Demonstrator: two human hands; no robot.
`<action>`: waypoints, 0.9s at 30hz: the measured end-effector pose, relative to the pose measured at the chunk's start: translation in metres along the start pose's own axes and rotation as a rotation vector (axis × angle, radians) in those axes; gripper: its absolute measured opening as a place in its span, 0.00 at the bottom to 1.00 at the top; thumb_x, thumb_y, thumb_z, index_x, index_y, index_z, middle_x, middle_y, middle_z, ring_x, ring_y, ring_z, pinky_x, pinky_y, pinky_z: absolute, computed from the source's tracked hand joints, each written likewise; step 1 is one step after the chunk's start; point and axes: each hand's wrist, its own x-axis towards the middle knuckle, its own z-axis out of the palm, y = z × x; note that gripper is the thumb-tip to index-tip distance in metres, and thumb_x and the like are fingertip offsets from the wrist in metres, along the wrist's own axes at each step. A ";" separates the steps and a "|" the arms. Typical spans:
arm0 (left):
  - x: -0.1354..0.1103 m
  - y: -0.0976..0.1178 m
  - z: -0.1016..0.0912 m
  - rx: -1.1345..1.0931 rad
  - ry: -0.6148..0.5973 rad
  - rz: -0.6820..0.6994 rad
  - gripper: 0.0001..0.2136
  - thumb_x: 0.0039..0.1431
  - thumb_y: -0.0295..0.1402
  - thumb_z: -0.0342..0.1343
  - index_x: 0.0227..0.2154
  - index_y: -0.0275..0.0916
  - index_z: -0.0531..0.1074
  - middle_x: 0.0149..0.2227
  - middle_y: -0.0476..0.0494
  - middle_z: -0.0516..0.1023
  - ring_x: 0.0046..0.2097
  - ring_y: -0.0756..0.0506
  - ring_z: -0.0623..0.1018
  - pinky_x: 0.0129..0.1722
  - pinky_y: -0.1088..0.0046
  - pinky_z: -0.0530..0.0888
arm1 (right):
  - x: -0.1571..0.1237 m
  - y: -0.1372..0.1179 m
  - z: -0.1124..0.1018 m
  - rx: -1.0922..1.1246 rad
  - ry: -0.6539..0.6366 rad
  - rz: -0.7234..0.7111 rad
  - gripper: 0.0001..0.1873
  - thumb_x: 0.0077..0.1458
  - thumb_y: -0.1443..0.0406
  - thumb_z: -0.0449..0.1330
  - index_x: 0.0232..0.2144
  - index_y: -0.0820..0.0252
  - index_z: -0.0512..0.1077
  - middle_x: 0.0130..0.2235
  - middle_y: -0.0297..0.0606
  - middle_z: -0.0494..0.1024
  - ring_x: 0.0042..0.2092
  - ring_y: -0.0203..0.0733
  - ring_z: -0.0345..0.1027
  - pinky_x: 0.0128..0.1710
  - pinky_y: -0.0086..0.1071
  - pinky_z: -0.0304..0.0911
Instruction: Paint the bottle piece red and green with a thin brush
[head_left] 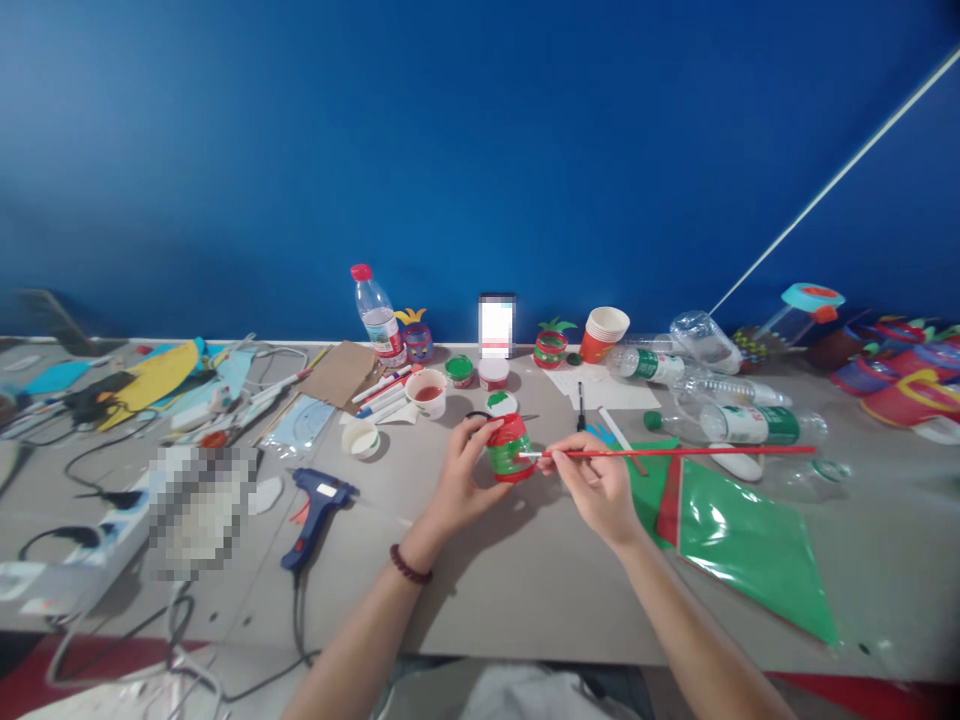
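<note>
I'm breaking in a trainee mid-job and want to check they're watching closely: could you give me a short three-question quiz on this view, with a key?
1. What does the right-hand grip hold?
2. True or false: the blue glue gun lies apart from both hands.
3. Fill in: the container in the left-hand grip is coloured red and ____.

Key:
1. A red-handled paintbrush.
2. True; it lies on the table, left of the left-hand grip.
3. Green.
</note>
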 end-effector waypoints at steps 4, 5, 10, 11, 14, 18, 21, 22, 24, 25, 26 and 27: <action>0.000 0.003 0.001 -0.013 0.016 0.001 0.32 0.55 0.31 0.64 0.61 0.47 0.60 0.57 0.38 0.62 0.61 0.37 0.67 0.59 0.54 0.70 | 0.001 -0.001 -0.003 -0.152 -0.002 -0.059 0.08 0.63 0.62 0.57 0.32 0.57 0.73 0.31 0.39 0.79 0.33 0.43 0.77 0.34 0.35 0.74; 0.000 0.003 0.001 -0.011 0.016 0.004 0.32 0.55 0.31 0.64 0.61 0.47 0.60 0.57 0.38 0.63 0.60 0.37 0.67 0.59 0.54 0.70 | 0.002 -0.002 -0.004 -0.189 0.004 -0.078 0.09 0.63 0.62 0.57 0.32 0.57 0.73 0.31 0.39 0.79 0.33 0.43 0.77 0.34 0.35 0.74; -0.001 0.002 0.001 0.010 0.020 0.003 0.31 0.55 0.33 0.65 0.61 0.46 0.60 0.57 0.37 0.63 0.61 0.36 0.67 0.60 0.54 0.69 | 0.005 -0.004 -0.010 -0.319 0.055 -0.139 0.08 0.62 0.63 0.57 0.32 0.56 0.73 0.31 0.38 0.79 0.33 0.43 0.77 0.35 0.35 0.73; -0.001 0.002 0.001 0.010 0.024 0.006 0.31 0.55 0.33 0.65 0.61 0.46 0.60 0.57 0.37 0.63 0.61 0.36 0.67 0.60 0.54 0.69 | 0.006 -0.003 -0.012 -0.337 0.070 -0.143 0.08 0.62 0.63 0.57 0.32 0.56 0.73 0.31 0.38 0.79 0.33 0.43 0.77 0.35 0.35 0.73; 0.000 0.000 0.001 0.004 0.030 0.019 0.31 0.54 0.33 0.65 0.60 0.46 0.61 0.57 0.38 0.63 0.61 0.37 0.67 0.60 0.56 0.69 | 0.008 0.000 -0.016 -0.360 0.103 -0.122 0.08 0.62 0.62 0.57 0.31 0.57 0.73 0.31 0.39 0.79 0.33 0.43 0.77 0.35 0.35 0.73; 0.001 -0.001 0.000 0.003 0.018 0.006 0.32 0.54 0.32 0.64 0.61 0.46 0.59 0.58 0.37 0.63 0.62 0.37 0.66 0.61 0.55 0.68 | 0.010 0.000 -0.019 -0.202 0.170 -0.027 0.09 0.61 0.59 0.60 0.31 0.57 0.73 0.28 0.38 0.80 0.30 0.43 0.77 0.31 0.34 0.74; 0.000 0.001 0.000 0.037 -0.003 -0.007 0.32 0.54 0.32 0.64 0.61 0.46 0.60 0.58 0.37 0.63 0.62 0.36 0.66 0.61 0.54 0.68 | 0.009 -0.005 -0.015 -0.024 0.159 0.022 0.11 0.59 0.56 0.61 0.31 0.57 0.72 0.27 0.38 0.80 0.29 0.43 0.77 0.31 0.35 0.75; 0.000 0.001 0.000 0.048 -0.009 -0.010 0.32 0.54 0.32 0.64 0.60 0.46 0.60 0.58 0.37 0.64 0.62 0.36 0.66 0.61 0.53 0.68 | 0.008 -0.006 -0.013 0.010 0.128 0.037 0.12 0.59 0.56 0.61 0.31 0.58 0.73 0.27 0.38 0.80 0.29 0.42 0.77 0.31 0.35 0.75; -0.001 0.002 0.000 0.061 -0.016 -0.018 0.32 0.53 0.32 0.65 0.61 0.45 0.60 0.59 0.36 0.64 0.63 0.35 0.66 0.61 0.52 0.68 | 0.006 -0.006 -0.008 0.042 0.053 0.060 0.12 0.60 0.56 0.61 0.32 0.58 0.73 0.28 0.39 0.80 0.30 0.42 0.77 0.32 0.35 0.76; -0.001 0.001 0.000 0.064 -0.016 -0.022 0.33 0.53 0.32 0.65 0.61 0.45 0.60 0.59 0.36 0.64 0.63 0.34 0.65 0.61 0.51 0.68 | 0.005 -0.005 -0.006 0.046 0.023 0.063 0.12 0.60 0.56 0.61 0.32 0.58 0.73 0.29 0.39 0.80 0.31 0.43 0.78 0.33 0.35 0.76; -0.002 0.001 0.001 0.067 -0.015 -0.024 0.33 0.53 0.32 0.65 0.61 0.45 0.60 0.60 0.35 0.63 0.64 0.34 0.65 0.61 0.50 0.67 | 0.004 -0.004 -0.004 0.044 0.004 0.059 0.11 0.61 0.56 0.60 0.32 0.58 0.73 0.30 0.40 0.80 0.31 0.43 0.78 0.33 0.35 0.76; -0.003 0.000 0.001 0.068 -0.011 -0.024 0.34 0.52 0.32 0.65 0.61 0.45 0.60 0.60 0.35 0.63 0.64 0.33 0.64 0.61 0.50 0.67 | 0.003 -0.003 -0.004 0.036 -0.006 0.051 0.11 0.61 0.57 0.60 0.32 0.58 0.73 0.30 0.39 0.80 0.32 0.43 0.78 0.33 0.35 0.76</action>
